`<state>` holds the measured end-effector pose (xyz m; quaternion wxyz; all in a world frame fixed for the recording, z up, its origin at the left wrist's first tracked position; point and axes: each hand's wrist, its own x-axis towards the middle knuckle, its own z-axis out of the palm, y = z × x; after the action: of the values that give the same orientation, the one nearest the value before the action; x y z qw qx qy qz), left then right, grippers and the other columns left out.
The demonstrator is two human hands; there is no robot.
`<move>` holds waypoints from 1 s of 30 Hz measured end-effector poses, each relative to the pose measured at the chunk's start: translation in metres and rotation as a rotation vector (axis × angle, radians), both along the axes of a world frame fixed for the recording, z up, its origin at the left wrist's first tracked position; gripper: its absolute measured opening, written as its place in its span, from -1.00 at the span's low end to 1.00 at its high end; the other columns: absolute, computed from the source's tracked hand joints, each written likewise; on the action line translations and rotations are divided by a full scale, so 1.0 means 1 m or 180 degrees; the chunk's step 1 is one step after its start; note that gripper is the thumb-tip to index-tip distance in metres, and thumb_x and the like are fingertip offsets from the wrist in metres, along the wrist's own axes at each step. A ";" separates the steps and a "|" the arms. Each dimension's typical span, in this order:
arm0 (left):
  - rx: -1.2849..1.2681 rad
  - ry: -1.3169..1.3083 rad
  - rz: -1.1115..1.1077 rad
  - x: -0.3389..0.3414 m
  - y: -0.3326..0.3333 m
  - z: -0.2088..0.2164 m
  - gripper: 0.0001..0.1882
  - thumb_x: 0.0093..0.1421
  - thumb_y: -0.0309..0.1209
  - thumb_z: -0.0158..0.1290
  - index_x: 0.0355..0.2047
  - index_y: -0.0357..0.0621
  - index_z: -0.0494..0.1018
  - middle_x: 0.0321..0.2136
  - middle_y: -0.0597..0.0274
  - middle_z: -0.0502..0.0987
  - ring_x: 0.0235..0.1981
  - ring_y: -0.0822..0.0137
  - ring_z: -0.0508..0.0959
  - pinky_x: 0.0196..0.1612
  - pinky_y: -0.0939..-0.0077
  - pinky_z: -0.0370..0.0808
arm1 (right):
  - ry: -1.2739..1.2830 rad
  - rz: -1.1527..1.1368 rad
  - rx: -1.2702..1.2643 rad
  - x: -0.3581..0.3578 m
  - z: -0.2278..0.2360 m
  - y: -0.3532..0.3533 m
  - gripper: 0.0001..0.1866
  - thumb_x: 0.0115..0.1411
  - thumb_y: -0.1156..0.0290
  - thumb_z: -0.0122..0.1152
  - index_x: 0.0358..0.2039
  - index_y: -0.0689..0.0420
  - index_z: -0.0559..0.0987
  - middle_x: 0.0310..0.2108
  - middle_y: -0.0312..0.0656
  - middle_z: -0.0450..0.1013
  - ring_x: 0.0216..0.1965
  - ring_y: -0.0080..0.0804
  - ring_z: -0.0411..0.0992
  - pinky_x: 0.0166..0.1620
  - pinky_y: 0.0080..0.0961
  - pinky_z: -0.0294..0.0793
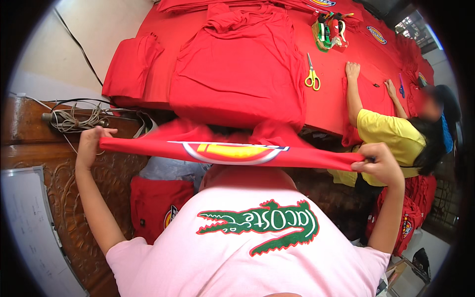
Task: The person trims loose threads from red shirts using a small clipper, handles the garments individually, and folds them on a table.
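Note:
A red T-shirt [316,157] with a yellow, white and blue chest print is stretched sideways in the air in front of me. My left hand [91,141] grips its left end, with thumb and fingers closed on the cloth. At the other end my right hand [380,162] is closed round the fabric. The shirt's lower part hangs blurred toward the table's near edge. Just beyond it, a larger red shirt [237,64] lies spread on the red-covered table [321,106].
Yellow-handled scissors [312,79] and a green tape dispenser [322,37] lie on the table. A folded red stack [129,69] is at left. A co-worker in yellow [391,133] handles red cloth at right. Coiled cables [81,118] sit on carved wood. Red garments [158,203] are low left.

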<state>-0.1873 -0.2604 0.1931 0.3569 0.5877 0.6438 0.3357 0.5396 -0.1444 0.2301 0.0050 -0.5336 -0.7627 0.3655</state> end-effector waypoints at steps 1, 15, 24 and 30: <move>0.0079 -0.0117 0.0151 0.002 -0.005 0.009 -0.31 0.42 0.11 -0.05 -0.65 -0.26 0.45 -0.58 0.19 0.54 -0.36 0.28 0.61 -0.02 0.27 0.52 | 0.0255 -0.0147 -0.0166 -0.003 0.008 0.000 -0.70 -0.08 0.37 0.55 -0.52 0.25 0.57 -0.65 -0.30 0.33 -0.57 -0.62 0.28 -0.45 -0.53 0.28; 0.0828 -0.2477 0.0693 -0.015 0.315 -0.068 -0.75 0.31 -0.39 0.20 -0.03 -0.06 0.51 -0.16 0.34 0.63 -0.13 0.46 0.59 -0.10 0.54 0.49 | 0.3263 -0.1559 0.0724 -0.057 -0.075 0.288 -0.64 0.23 0.41 0.38 0.02 0.13 0.54 -0.60 -0.57 0.21 -0.66 -0.77 0.08 -0.54 -0.67 0.09; -0.0498 -0.2578 0.1473 0.021 0.298 -0.277 -0.61 0.38 -0.16 0.09 0.07 -0.13 0.37 -0.05 0.08 0.62 -0.09 0.24 0.64 0.01 0.32 0.55 | 0.2028 -0.2671 0.0871 -0.069 -0.303 0.268 -0.54 0.24 0.36 0.39 0.08 0.27 0.51 -0.13 -0.28 0.50 -0.16 -0.60 0.47 -0.14 -0.60 0.46; -0.0721 -0.2792 0.1685 0.026 0.172 -0.282 -0.69 0.38 -0.35 0.08 0.05 -0.26 0.46 -0.11 0.08 0.64 -0.08 0.27 0.65 -0.01 0.40 0.58 | 0.1773 -0.3374 0.0161 -0.094 -0.325 0.146 -0.64 0.25 0.32 0.40 -0.02 0.18 0.54 -0.35 -0.38 0.45 -0.45 -0.70 0.37 -0.42 -0.71 0.32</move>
<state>-0.1616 -0.0884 -0.0891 0.5572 0.1668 0.5926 0.5573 0.4456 0.0016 -0.0953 0.3991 -0.7251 -0.3710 0.4210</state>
